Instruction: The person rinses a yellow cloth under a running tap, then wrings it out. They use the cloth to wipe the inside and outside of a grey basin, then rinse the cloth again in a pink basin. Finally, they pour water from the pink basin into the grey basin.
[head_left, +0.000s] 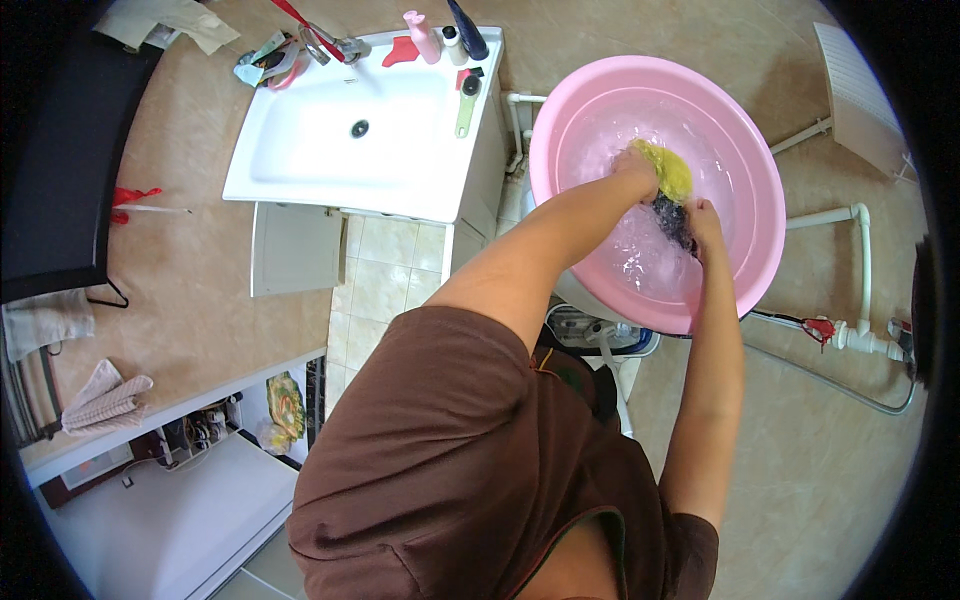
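Observation:
A pink plastic basin (559, 127) holds clear, rippling water. In it, a wet yellow cloth (673, 174) adjoins a dark, patterned wet cloth (673, 223); whether they are one piece I cannot tell. My left hand (637, 174) grips the yellow cloth at its left side, with the fingers partly hidden by water and fabric. On the right, my right hand (703, 223) pinches the edge of the dark cloth near the water's surface. Both forearms reach over the near rim.
A white washbasin (307, 142) stands left, with a pink bottle (423, 37), a dark tube (468, 31) and a green-handled brush (466, 109) on its edge. A cabinet door (294, 249) hangs open below it. White pipes (862, 262) run along the right wall.

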